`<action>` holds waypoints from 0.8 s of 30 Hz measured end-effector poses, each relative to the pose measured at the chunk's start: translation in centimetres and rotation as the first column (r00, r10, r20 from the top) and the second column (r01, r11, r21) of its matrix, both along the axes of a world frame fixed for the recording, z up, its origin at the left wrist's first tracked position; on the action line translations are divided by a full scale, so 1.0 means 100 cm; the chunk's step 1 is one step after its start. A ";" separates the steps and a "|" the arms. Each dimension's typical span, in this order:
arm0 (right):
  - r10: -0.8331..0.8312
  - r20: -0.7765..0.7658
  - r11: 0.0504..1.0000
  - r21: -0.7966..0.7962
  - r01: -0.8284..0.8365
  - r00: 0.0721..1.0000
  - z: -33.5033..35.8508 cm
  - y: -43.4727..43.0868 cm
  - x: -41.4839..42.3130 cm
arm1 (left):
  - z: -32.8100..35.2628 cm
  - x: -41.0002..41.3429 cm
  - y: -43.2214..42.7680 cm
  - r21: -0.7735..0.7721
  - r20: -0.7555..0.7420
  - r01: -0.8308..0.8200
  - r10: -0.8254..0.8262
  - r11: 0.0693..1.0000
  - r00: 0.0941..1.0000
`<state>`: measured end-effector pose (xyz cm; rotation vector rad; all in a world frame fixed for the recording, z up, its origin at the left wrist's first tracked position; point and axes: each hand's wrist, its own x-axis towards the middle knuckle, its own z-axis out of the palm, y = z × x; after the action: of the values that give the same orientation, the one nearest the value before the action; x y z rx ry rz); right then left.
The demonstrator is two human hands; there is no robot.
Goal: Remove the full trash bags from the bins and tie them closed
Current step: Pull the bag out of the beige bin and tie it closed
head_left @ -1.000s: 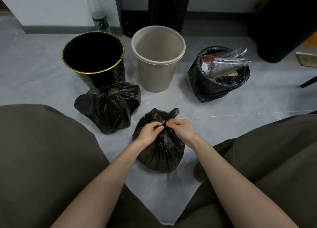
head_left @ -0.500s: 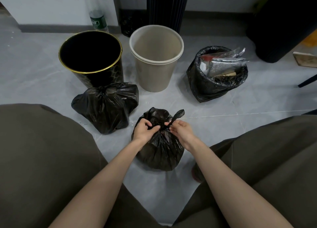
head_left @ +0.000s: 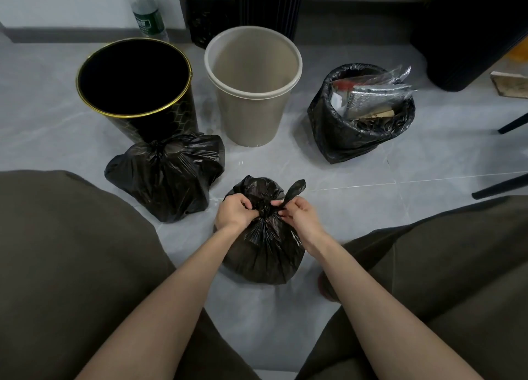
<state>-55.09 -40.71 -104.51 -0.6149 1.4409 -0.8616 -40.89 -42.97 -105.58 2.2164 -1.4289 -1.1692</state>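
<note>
A small black trash bag (head_left: 264, 254) stands on the floor between my knees, its neck gathered into a knot. My left hand (head_left: 233, 211) grips the bunched plastic on the knot's left side. My right hand (head_left: 300, 210) pinches a black tail of the bag that sticks up to the right. A second black bag (head_left: 168, 176), tied shut, lies to the left in front of the black bin with a gold rim (head_left: 137, 94). The beige bin (head_left: 253, 88) stands beside it with no liner. At the right, an open black bag (head_left: 357, 131) holds wrappers and cardboard.
A clear plastic bottle (head_left: 147, 16) stands by the wall behind the black bin. A dark ribbed column (head_left: 270, 5) and a large black object (head_left: 468, 31) stand at the back. Dark furniture legs (head_left: 511, 125) reach in from the right. My knees fill the lower corners.
My hands have drawn apart at the bag's neck, pulling the knot tighter. The tail in my right hand now sticks out further up and to the right.
</note>
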 end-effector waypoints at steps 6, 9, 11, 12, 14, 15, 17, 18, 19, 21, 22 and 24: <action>0.003 -0.112 0.997 -0.080 -0.012 0.994 0.000 -0.003 0.002 | 0.003 -0.001 0.002 0.020 -0.378 -0.035 0.040 0.999 0.925; 0.059 -0.199 0.995 -0.068 -0.074 0.978 -0.002 -0.003 0.000 | 0.006 -0.001 0.001 0.078 -0.435 -0.066 0.094 0.995 0.895; 0.102 -0.240 0.993 -0.041 -0.115 0.965 -0.003 -0.002 -0.002 | 0.005 0.000 0.002 0.067 -0.431 -0.065 0.087 0.996 0.898; 0.112 -0.237 0.992 -0.034 -0.124 0.965 -0.002 -0.002 -0.003 | 0.003 0.001 0.003 0.054 -0.427 -0.062 0.079 0.997 0.901; 0.121 -0.207 0.991 -0.031 -0.131 0.971 0.001 -0.001 -0.003 | 0.000 0.002 0.004 0.026 -0.408 -0.067 0.072 0.997 0.910; 0.119 -0.193 0.991 -0.030 -0.127 0.974 0.002 -0.001 -0.003 | -0.001 0.002 0.005 0.015 -0.381 -0.063 0.064 0.998 0.922; 0.095 -0.156 0.995 -0.017 -0.099 0.983 0.003 -0.001 -0.004 | -0.005 0.001 0.003 -0.005 -0.271 -0.032 0.029 0.999 0.962; 0.080 -0.129 0.997 -0.003 -0.081 0.988 0.003 0.000 -0.004 | -0.005 0.000 0.002 -0.007 -0.213 -0.007 0.006 1.000 0.977; 0.065 -0.098 0.998 0.012 -0.064 0.993 0.003 0.001 -0.005 | -0.005 0.000 0.001 -0.004 -0.162 0.022 -0.023 1.000 0.987; 0.050 -0.053 0.998 0.042 -0.048 0.997 0.002 0.003 -0.005 | -0.001 -0.001 0.000 0.002 -0.055 0.105 -0.105 0.994 0.993; 0.049 -0.042 0.997 0.053 -0.047 0.998 0.001 0.004 -0.005 | 0.002 -0.001 -0.001 0.009 0.007 0.143 -0.143 0.990 0.990; 0.057 -0.028 0.996 0.066 -0.055 0.998 -0.001 0.004 -0.004 | 0.007 -0.001 -0.004 0.031 0.097 0.193 -0.196 0.981 0.976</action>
<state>-55.44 -40.32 -104.65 -0.6181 1.4669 -0.7612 -40.96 -43.38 -104.87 2.2181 -1.7147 -1.1518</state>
